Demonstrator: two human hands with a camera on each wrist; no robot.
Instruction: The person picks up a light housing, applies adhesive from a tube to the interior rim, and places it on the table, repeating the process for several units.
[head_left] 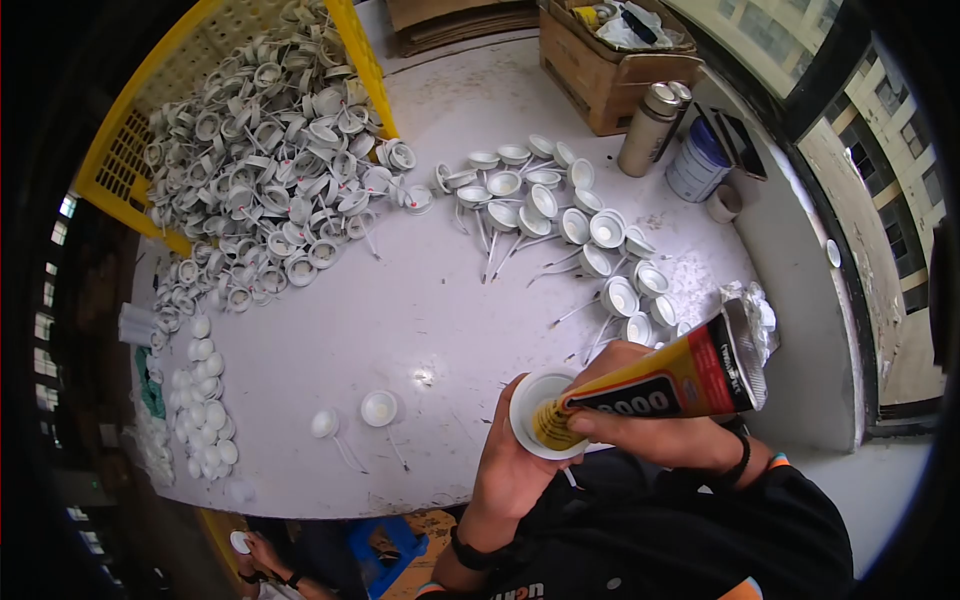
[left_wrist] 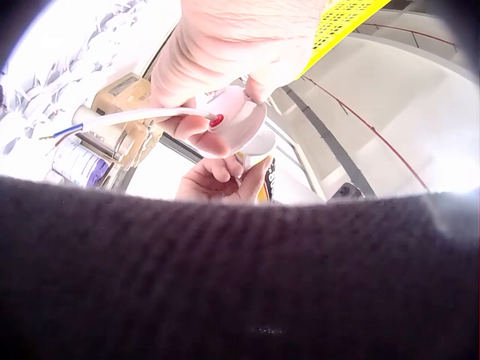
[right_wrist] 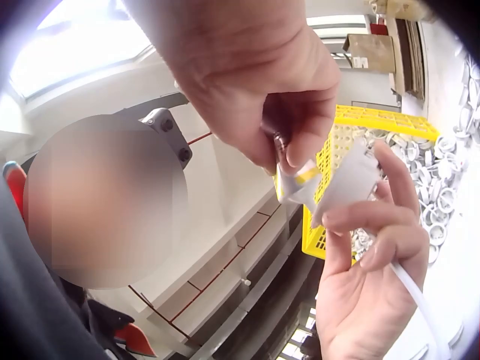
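The white cup (head_left: pixel 543 386) was held near the bench (head_left: pixel 350 320) by the left hand (head_left: pixel 508 482), its fingers curled round it; the yellow tube (head_left: pixel 655 386) was gripped by the right hand (head_left: pixel 655 438). The cup was judged light, stiff, best taken outside; the tube, squeezable, best pinched gently.
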